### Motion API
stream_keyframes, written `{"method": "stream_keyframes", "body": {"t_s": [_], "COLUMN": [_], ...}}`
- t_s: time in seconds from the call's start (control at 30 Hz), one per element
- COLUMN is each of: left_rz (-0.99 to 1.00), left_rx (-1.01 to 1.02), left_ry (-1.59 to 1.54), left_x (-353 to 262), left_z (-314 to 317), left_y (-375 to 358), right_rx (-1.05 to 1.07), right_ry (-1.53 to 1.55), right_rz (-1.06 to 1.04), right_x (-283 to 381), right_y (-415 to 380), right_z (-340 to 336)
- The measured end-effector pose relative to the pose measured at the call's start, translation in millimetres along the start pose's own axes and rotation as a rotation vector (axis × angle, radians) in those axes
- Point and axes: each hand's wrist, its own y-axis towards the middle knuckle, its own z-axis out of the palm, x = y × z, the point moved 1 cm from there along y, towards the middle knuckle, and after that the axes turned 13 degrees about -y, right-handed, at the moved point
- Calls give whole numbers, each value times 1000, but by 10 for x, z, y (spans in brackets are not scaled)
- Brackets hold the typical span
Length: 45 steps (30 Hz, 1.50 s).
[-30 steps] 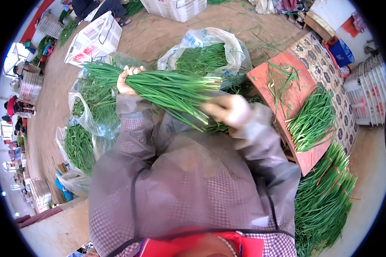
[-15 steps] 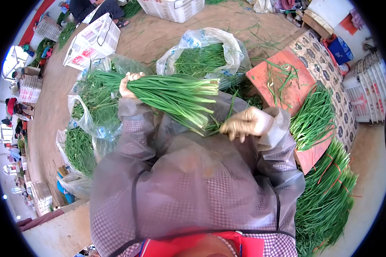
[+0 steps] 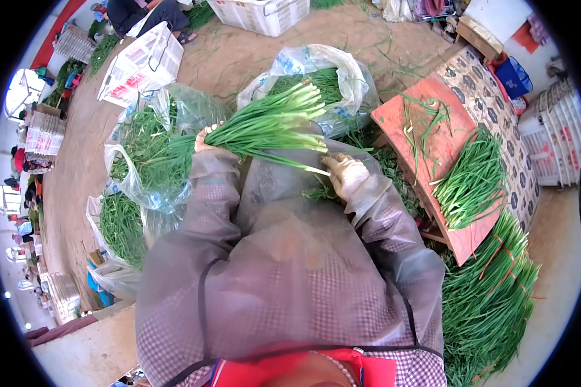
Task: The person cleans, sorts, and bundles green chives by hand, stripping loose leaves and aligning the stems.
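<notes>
My left hand (image 3: 208,137) is wrapped round a bunch of long green stalks (image 3: 265,122), whose pale ends fan out to the right. Beside those ends, my right hand (image 3: 347,173) has its fingers pressed together at the tip of a low, separate stalk; whether it grips that stalk is hard to tell. Below my right hand, some loose greens (image 3: 321,190) lie on my lap. A clear plastic bag (image 3: 354,84) holding greens stands beyond the bunch.
At the right, a red board (image 3: 394,119) bears scraps and a pile of stalks (image 3: 474,180). Tied bundles (image 3: 490,297) lie below it. Bags of greens (image 3: 142,151) stand at left. White crates (image 3: 142,68) and a seated person (image 3: 152,16) are farther off.
The bunch has tilted, its pale ends now higher and spread wider. My left hand has shifted slightly right and down; my right hand has moved left and up towards the stalk ends.
</notes>
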Motion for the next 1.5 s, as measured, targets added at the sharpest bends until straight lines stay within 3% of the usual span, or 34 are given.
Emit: {"method": "stream_keyframes", "body": {"t_s": [0.03, 0.07, 0.13, 0.2, 0.27, 0.33, 0.43, 0.5, 0.6, 0.67, 0.7, 0.73, 0.77, 0.8, 0.87, 0.9, 0.93, 1.0, 1.03, 1.1, 1.23, 1.4, 1.5], "left_rz": [-18, -18, -30, -141, 47, 36, 24, 19, -81, -273, -337, -168, -5, -10, -361, -364, -270, -167, -147, -124, -143, -199, -177], "left_rx": [-6, -7, 141, 147, 290, 313, 329, 322, 316, 469, 518, 444, 368, 367, 438, 441, 532, 616, 597, 580, 593, 605, 549], "left_ry": [-6, -6, 31, 18, 84, 47, 22, 35, -41, -72, -81, -29, 26, 28, -89, -91, -31, 30, 29, 29, 28, -20, 27], "left_x": [-16, -35, -91, -207, -121, -86, -119, -153, -260, -327, -321, -197, -130, -182, -302, -255, -212, -172, -155, -155, -157, -143, -116], "left_z": [-15, -37, -105, -225, -122, -70, -16, -12, -78, -155, -159, -32, 33, -15, -112, -80, -61, -23, 24, 86, 121, 176, 204], "left_y": [20, 40, 156, 385, 242, 165, 107, 125, 299, 426, 414, 222, 109, 190, 414, 380, 336, 193, 112, 40, 12, -60, -108], "right_rx": [14, -443, -510, -268, -60, 161, 161, -234, -283, -319, -453, -586, -560, -561, -247, -110, -60, 94, 96, 166, 259, 189, 175], "right_ry": [119, 354, 1019, 1188, 1105, 1088, 1037, 30, -33, -1, 107, 216, 331, 329, 530, 630, 498, 895, 896, 1271, 1407, 1442, 1768], "right_rz": [176, 21, 314, 446, 329, 476, 415, 208, 178, 141, 173, 205, 215, 221, 108, 251, 258, 429, 425, 518, 514, 538, 572], "right_x": [49, -168, -42, -37, 75, 129, 128, 146, 333, 409, 411, 405, 392, 333, 214, 265, 243, 204, 214, 229, 229, 288, 367], "right_y": [47, 113, 250, 354, 511, 688, 827, 845, 701, 613, 582, 556, 560, 594, 679, 681, 733, 811, 826, 846, 899, 869, 724], "right_z": [-153, 143, -228, -609, -817, -813, -747, -799, -1007, -1103, -1132, -1161, -1184, -1117, -905, -926, -881, -614, -575, -510, -335, -465, -712]}}
